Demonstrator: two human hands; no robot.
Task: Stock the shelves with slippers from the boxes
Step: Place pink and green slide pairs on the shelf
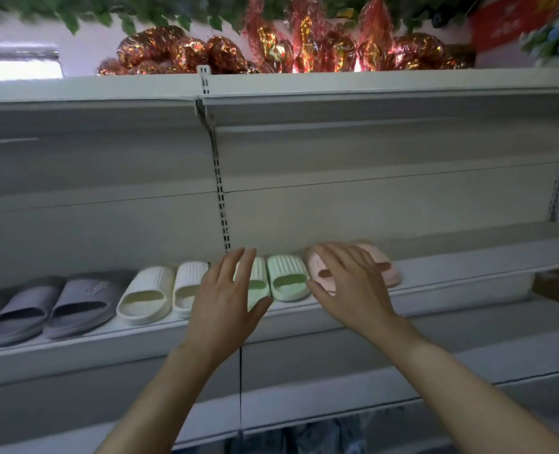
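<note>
Hovering hands [229,290] — pink slippers [353,267]

The left hand [230,294] hides part of one green slipper [255,283]; the right hand [353,283] covers the pink pair [391,271].

Single head-worn wide-angle view, facing straight into the shelf [435,273] unit from close range, tilted slightly upward. Front edge of slipper shelf crosses mid-frame; top shelf [369,81] edge near upper border. Forearms enter from bottom edge. Corners blurred.
</note>
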